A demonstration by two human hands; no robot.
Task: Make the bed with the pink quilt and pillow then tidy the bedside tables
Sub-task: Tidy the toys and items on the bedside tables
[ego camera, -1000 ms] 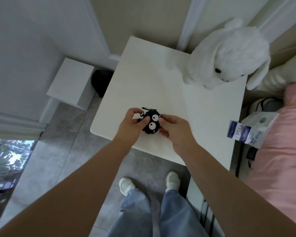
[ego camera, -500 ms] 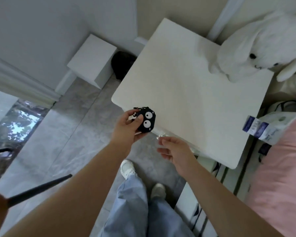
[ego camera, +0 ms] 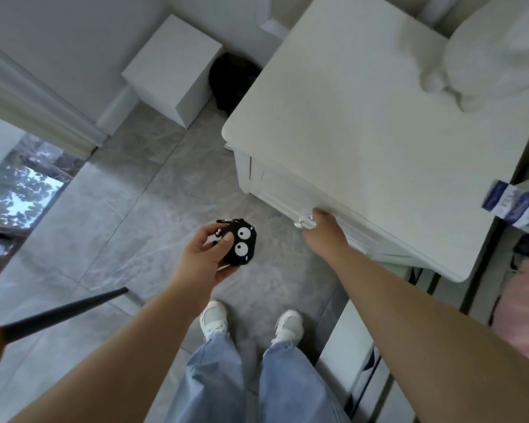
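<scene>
Grey stone-look floor tiles are filling the lower half of the head view as a person in pale blue jeans and white trainers is standing at a white bedside table (ego camera: 363, 123) set just beside a bed. Judging by the scene, the bed-making part of the job is probably over, though only a strip of the pink quilt (ego camera: 528, 306) is showing at the right edge and the pillow cannot be made out; the tidying of the tables appears to be under way, not finished. On the tabletop, a white plush rabbit (ego camera: 489, 47) is sitting at the far corner, and a blue-and-white packet (ego camera: 516, 206) is lying at the table's bed-side edge.

In the left hand (ego camera: 205, 257), the fingers are curling around a small black case with cartoon eyes (ego camera: 238, 245), the thumb pressing across its front and the eyes peeking out just past the fingertips; the case is hanging over the floor, apart from the table. Meanwhile the right hand (ego camera: 324, 230) is reaching to the drawer front, its fingers hidden under the table's lip, so whether they are closing on anything cannot be told. A small silver drawer knob (ego camera: 301, 222) is glinting just beside that hand's knuckles, on the side nearer the case. Opening the drawer and stowing the case look like the likely steps left.
</scene>
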